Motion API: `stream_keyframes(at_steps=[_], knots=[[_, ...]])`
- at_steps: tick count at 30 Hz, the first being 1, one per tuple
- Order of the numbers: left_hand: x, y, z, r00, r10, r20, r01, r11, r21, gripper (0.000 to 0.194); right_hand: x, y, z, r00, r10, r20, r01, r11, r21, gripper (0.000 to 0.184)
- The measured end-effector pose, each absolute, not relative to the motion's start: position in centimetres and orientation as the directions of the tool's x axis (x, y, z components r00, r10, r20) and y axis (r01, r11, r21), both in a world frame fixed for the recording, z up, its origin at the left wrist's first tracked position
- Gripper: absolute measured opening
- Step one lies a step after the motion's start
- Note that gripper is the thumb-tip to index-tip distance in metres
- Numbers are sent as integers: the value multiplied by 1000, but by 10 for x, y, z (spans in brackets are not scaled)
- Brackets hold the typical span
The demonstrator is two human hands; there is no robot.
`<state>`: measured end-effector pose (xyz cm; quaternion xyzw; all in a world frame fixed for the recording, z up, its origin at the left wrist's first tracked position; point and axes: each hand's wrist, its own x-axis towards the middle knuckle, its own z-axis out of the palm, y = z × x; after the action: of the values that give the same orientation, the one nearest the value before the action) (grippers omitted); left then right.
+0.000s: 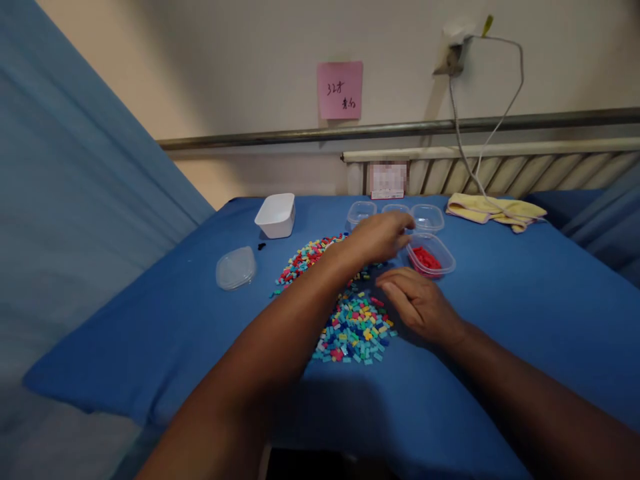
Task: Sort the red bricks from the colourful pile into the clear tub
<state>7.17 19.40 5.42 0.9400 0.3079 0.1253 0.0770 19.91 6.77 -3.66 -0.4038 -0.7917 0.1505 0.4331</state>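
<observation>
My left hand (383,235) reaches across to the near-left rim of a clear plastic tub (444,261) that holds small red bricks (426,257). Its fingers are bent and drawn together, and whatever they hold is hidden. Just in front of that tub, my right hand (420,305) hovers low at the right side of a heap of small multicoloured bricks (357,327). Thumb and fingers there are closed together; their contents do not show. Part of the heap spreads farther back (305,259), partly covered by my left forearm.
Three more clear tubs (427,217) line the back edge. A white tub (276,217) stands at the back left, with clear lids (236,268) and a small black item (261,246) nearby. A yellow cloth (487,208) and a white cable (456,113) are at the back right.
</observation>
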Motion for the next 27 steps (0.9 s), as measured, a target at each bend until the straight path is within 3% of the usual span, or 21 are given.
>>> stream_keyframes(at_steps=[3,6,11,14,17,20,27], knots=[[35,196,41,747,649,148,628,-760,166,36,201,76,-45,-154,808,569,580,540,-610,34],[6,184,18,816,578,7,572,-809,134,53,198,85,-59,-88,811,579,638,493,-592,38],[-22,149,-3,802,584,-126,598,-789,145,75,194,92,-78,-195,835,515,724,476,-499,53],[-42,140,1,751,652,-106,661,-742,117,73,194,93,-81,-218,850,479,749,461,-477,54],[-64,147,0,544,837,-51,839,-541,63,74,195,94,-83,-201,860,469,761,438,-478,55],[-75,159,-10,410,911,-38,911,-406,76,80,196,95,-85,-181,865,467,760,425,-492,55],[-51,162,-25,482,875,32,867,-483,123,82,198,96,-86,-177,853,490,736,445,-510,55]])
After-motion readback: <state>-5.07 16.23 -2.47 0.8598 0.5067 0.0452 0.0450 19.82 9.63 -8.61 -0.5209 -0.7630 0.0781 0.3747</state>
